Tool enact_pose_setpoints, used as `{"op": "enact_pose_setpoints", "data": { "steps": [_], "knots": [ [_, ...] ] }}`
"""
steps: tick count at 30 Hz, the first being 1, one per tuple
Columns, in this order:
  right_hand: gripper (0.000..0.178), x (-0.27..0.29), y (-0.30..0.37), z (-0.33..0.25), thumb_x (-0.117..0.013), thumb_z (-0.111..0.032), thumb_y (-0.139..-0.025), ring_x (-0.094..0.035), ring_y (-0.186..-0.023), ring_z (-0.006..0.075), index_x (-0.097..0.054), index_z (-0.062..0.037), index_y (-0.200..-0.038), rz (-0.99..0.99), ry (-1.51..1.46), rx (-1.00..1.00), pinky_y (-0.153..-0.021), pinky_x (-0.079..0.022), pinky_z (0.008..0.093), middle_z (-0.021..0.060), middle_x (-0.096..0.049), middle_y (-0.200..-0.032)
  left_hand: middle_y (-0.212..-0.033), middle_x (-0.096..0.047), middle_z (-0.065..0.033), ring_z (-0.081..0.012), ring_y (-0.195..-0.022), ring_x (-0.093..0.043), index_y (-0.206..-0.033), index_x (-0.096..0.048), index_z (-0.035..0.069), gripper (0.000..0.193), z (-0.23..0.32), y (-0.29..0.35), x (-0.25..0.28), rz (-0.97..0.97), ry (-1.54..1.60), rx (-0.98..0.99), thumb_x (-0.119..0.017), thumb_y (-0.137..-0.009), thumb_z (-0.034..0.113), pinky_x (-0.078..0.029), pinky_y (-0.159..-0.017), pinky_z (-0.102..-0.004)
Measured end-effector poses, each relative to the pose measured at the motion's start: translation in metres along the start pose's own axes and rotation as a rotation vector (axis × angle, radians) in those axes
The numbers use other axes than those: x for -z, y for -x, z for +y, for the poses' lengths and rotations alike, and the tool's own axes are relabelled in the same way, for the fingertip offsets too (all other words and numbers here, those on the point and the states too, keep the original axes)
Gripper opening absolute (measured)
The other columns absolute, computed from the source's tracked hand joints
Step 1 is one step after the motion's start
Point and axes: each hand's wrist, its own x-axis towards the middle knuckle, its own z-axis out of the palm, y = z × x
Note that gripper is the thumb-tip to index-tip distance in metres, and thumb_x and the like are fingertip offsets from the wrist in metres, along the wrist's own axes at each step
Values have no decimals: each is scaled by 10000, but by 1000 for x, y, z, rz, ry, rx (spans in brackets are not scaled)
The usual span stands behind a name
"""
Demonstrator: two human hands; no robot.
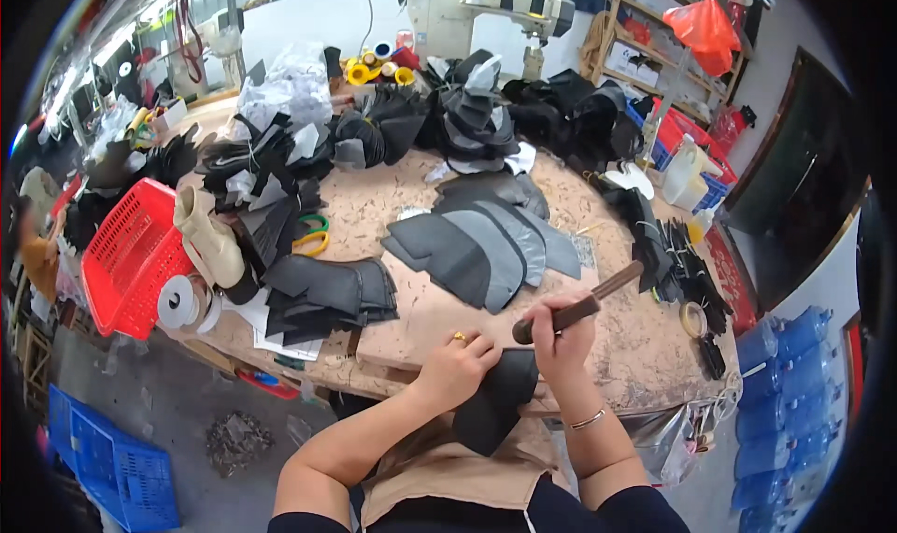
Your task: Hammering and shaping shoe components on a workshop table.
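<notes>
At the table's near edge, my left hand [458, 369], with a yellow ring, has its fingers closed on a black shoe-upper piece [498, 402] that hangs over the edge toward my lap. Just to the right, my right hand [562, 341] is wrapped round a brown-handled hammer [579, 313]. Its dark rounded end is just above the piece; the other end points away to the right. Beyond my hands, several dark pieces [467, 248] lie fanned out and overlapping on the board. A stack of similar black pieces [332, 295] sits to the left.
Bundles of black pieces [374, 127] line the table's far side, before a sewing machine [486, 10]. At left stand a red basket [135, 253], a cream boot [206, 239] and green-and-yellow-handled scissors [313, 237]. A tape roll [693, 319] lies right; blue water bottles [785, 402] are stacked beyond.
</notes>
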Motion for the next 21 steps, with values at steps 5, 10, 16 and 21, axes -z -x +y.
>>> {"op": "enact_pose_setpoints", "data": {
  "steps": [5,10,16,21],
  "knots": [
    [118,-18,18,18,-689,-103,-798,-576,-753,292,-592,-57,-847,-160,166,-17,-825,-393,411,49,-636,-807,-1013,-623,-29,-216,-1014,-590,-966,-661,106,215,9,-3,-1,92,63,107,-576,-769,121,-437,-883,-371],
    [85,-18,13,9,-681,-117,-804,-587,-792,282,-617,-66,-826,-155,126,-43,-848,-397,399,47,-648,-769,-1038,-630,-22,-231,-1028,-591,-967,-662,119,211,3,5,-1,34,191,123,-590,-768,108,-447,-881,-372],
    [63,-3,6,0,-688,-88,-785,-572,-708,264,-629,-93,-763,-60,76,16,-805,-391,385,39,-626,-733,-992,-643,-38,-248,-1028,-602,-957,-682,104,212,8,5,-1,4,85,54,-647,-757,43,-476,-847,-374],
    [91,-15,19,8,-701,-108,-789,-581,-726,263,-612,-92,-801,-38,158,17,-802,-392,395,31,-627,-744,-1006,-636,-43,-262,-1066,-585,-1019,-657,106,263,12,1,-5,76,180,250,-624,-760,79,-467,-872,-367]
  ]
}}
